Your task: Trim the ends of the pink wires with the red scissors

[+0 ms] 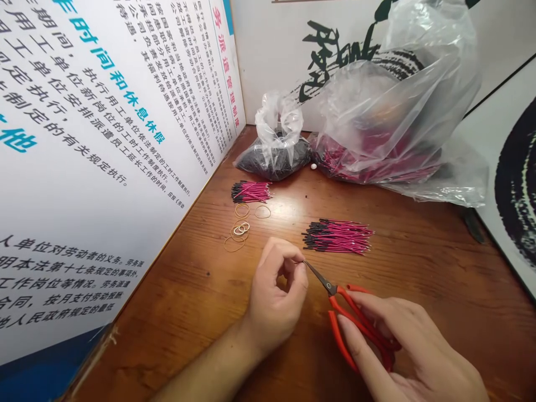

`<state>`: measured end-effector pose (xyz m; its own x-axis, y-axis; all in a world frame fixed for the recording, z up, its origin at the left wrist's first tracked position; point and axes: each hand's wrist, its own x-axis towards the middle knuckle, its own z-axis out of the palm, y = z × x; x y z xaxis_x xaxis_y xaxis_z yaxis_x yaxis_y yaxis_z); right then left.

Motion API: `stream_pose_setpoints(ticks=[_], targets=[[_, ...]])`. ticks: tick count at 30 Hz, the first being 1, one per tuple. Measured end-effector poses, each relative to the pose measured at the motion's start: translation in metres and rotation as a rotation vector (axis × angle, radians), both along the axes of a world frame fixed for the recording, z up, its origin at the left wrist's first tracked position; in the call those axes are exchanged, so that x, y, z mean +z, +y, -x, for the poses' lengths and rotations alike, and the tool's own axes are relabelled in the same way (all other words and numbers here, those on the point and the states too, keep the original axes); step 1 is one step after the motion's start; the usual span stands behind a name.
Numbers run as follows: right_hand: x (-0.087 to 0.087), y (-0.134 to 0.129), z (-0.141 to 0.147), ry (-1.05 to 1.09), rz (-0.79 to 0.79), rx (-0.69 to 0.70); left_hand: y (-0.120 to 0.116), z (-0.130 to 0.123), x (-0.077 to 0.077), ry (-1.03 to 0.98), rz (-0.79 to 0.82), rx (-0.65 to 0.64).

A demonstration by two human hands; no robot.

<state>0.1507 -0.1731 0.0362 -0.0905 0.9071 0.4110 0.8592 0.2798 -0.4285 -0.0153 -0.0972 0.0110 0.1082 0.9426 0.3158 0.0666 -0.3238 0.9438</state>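
My right hand [412,340] grips a pair of scissors [355,321] with red handles, its thumb and fingers around the loops. The narrow dark blades point up and left, and their tips meet the fingertips of my left hand [278,293]. That hand is closed in a pinch, thumb against forefinger; whatever lies between them is too small to make out. Just beyond the scissors lies a pile of pink wires [338,235] with black sleeves at their left ends. A smaller bundle of similar pink wires [251,191] rests farther back on the left.
Several rubber bands [234,244] lie beyond my left hand on the wooden table [188,312]. At the back stand a tied clear bag of black pieces [272,156] and a large clear bag of pink wires [377,151]. A printed panel [104,139] borders the left.
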Motion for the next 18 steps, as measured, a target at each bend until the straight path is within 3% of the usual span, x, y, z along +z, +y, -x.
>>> stream_pose_setpoints(ticks=[18], targets=[[0.0023, -0.0011, 0.0013, -0.002, 0.003, -0.011, -0.0015, 0.0002, -0.0008, 0.021, 0.006, 0.015]])
